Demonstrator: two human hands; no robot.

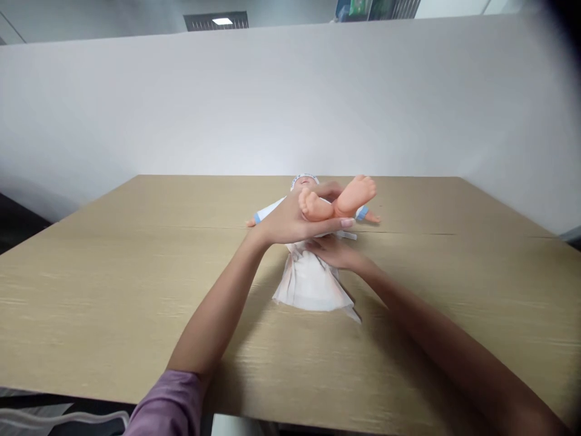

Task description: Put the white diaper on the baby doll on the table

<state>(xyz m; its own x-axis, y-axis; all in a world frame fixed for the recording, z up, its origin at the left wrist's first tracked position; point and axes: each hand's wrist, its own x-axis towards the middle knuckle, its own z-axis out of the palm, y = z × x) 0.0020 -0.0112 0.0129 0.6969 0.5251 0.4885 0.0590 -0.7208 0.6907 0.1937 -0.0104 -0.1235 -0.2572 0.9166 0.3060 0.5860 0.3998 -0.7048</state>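
Observation:
A baby doll (304,181) in white clothes with blue cuffs lies on its back on the wooden table (113,290), head away from me. My left hand (290,221) grips the doll's legs and holds both bare feet (349,197) up in the air. My right hand (333,251) reaches under the raised legs, fingers resting on a white diaper (311,284) spread beneath the doll. Its fingertips are partly hidden under the left hand.
A white partition wall (290,103) stands along the back of the table. The table's front edge runs close to my body. A purple sleeve (167,406) covers my left upper arm.

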